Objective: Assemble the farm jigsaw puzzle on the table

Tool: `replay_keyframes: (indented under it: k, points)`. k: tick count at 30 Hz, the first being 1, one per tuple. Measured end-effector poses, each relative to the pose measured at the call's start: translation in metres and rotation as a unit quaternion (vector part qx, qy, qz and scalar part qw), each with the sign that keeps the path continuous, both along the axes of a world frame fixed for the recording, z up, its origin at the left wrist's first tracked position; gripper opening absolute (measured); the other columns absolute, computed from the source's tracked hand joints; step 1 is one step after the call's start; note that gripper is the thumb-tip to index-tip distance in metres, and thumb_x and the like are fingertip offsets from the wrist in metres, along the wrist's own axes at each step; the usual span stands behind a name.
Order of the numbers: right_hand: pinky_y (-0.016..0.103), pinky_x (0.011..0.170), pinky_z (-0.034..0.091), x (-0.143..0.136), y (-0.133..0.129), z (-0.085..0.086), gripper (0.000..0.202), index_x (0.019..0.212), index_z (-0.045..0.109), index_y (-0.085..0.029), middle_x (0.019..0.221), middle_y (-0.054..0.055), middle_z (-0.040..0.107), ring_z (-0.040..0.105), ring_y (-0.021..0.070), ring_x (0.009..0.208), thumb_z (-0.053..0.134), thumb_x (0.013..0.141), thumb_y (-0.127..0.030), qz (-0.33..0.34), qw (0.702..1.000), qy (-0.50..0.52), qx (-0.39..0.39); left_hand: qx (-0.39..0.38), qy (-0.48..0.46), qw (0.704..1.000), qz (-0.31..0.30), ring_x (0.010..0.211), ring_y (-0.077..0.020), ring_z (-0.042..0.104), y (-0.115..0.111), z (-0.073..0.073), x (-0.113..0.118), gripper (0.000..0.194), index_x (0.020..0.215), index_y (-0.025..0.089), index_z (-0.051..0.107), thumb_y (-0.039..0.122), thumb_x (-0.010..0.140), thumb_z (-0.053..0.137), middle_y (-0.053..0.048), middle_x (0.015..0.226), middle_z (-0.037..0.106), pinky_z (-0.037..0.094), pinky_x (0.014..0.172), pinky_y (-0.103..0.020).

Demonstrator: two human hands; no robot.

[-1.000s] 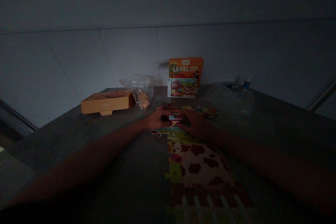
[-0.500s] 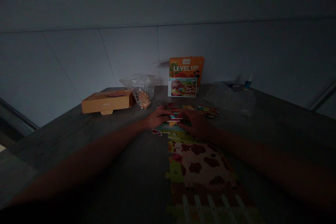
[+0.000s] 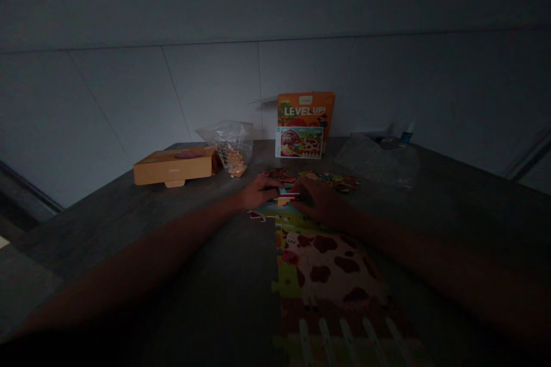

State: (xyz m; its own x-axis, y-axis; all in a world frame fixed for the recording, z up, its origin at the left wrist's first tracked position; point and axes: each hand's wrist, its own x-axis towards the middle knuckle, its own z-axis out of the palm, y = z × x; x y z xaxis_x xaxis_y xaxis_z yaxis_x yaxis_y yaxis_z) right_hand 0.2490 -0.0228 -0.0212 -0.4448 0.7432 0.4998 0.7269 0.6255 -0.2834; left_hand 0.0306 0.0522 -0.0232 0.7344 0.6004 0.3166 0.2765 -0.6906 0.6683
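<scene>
Between the fingertips of both hands is a puzzle piece (image 3: 289, 195) with blue, white and red on it, at the far end of the joined jigsaw puzzle (image 3: 331, 264). My left hand (image 3: 259, 192) is closed on its left side, my right hand (image 3: 321, 200) on its right. Dim light and the fingers hide part of the piece, and whether it lies flat I cannot tell. The joined part shows a spotted cow and a white fence. Another piece with a red and white edge (image 3: 259, 216) lies just below my left hand.
Loose puzzle pieces (image 3: 336, 179) lie beyond my hands. A picture card (image 3: 299, 143) leans on an upright orange box (image 3: 306, 109). To the left are a flat orange box (image 3: 174, 167) and a plastic bag of pieces (image 3: 232, 149); to the right, a clear bag (image 3: 379, 163) and a small bottle (image 3: 407, 135).
Almost nothing differs. Both hands stay at the same piece, and the puzzle and boxes keep their places.
</scene>
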Motion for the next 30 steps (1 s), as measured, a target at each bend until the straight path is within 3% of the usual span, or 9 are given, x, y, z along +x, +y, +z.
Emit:
replay_keyframes:
  k: [14,18,22,24,27,30]
  points:
    - [0.038,0.079,0.047,0.001,0.0,0.001,0.025,0.107,0.056,-0.017,0.101,0.01,0.067,0.062,0.0248,0.089,0.062,0.085,-0.028,0.004,1.0,-0.012,0.004,-0.003,0.02,1.0,0.009,0.066,-0.0137,0.055,-0.007,0.006,0.004,0.012,0.077,0.013,0.071,0.017,0.07,0.062,0.0,0.069,0.063,0.043,0.062,-0.022]
    - [0.047,0.092,0.046,0.002,0.003,-0.005,0.046,0.129,0.049,-0.015,0.115,0.015,0.064,0.059,0.0302,0.105,0.06,0.086,-0.029,-0.002,0.998,-0.005,0.062,0.006,0.0,0.99,0.144,0.056,-0.0124,0.049,-0.001,0.003,0.002,0.021,0.072,0.013,0.067,0.024,0.08,0.051,0.002,0.059,0.054,0.038,0.053,-0.022]
    - [0.05,0.095,0.045,0.001,0.004,-0.005,0.04,0.123,0.056,-0.011,0.112,0.018,0.063,0.055,0.0326,0.107,0.059,0.085,-0.025,-0.028,0.995,-0.032,0.093,0.038,0.009,0.942,0.333,0.065,-0.0194,0.055,0.005,0.004,-0.003,0.034,0.068,0.014,0.066,0.032,0.086,0.044,-0.003,0.058,0.051,0.041,0.062,-0.028]
    - [0.049,0.096,0.045,0.001,0.003,-0.004,0.031,0.113,0.062,-0.011,0.108,0.017,0.063,0.055,0.0316,0.105,0.06,0.084,-0.021,-0.031,0.994,-0.053,0.094,0.052,0.034,0.914,0.402,0.084,-0.0281,0.058,0.006,0.005,-0.004,0.034,0.066,0.014,0.068,0.037,0.084,0.05,-0.009,0.068,0.057,0.044,0.074,-0.036]
    - [0.046,0.093,0.045,0.001,0.002,-0.001,0.019,0.099,0.066,-0.012,0.102,0.015,0.063,0.056,0.0292,0.1,0.061,0.082,-0.017,-0.031,0.994,-0.071,0.079,0.065,0.069,0.875,0.475,0.111,-0.0422,0.048,0.003,0.004,-0.002,0.037,0.077,0.015,0.074,0.047,0.08,0.058,-0.019,0.097,0.06,0.041,0.089,-0.051]
    - [0.043,0.091,0.046,0.001,0.002,0.0,0.015,0.095,0.067,-0.011,0.099,0.014,0.063,0.055,0.0277,0.098,0.06,0.082,-0.015,-0.032,0.994,-0.079,0.068,0.067,0.092,0.851,0.513,0.119,-0.0476,0.041,0.0,0.002,0.0,0.046,0.093,0.017,0.075,0.057,0.074,0.064,-0.022,0.116,0.054,0.038,0.094,-0.057]
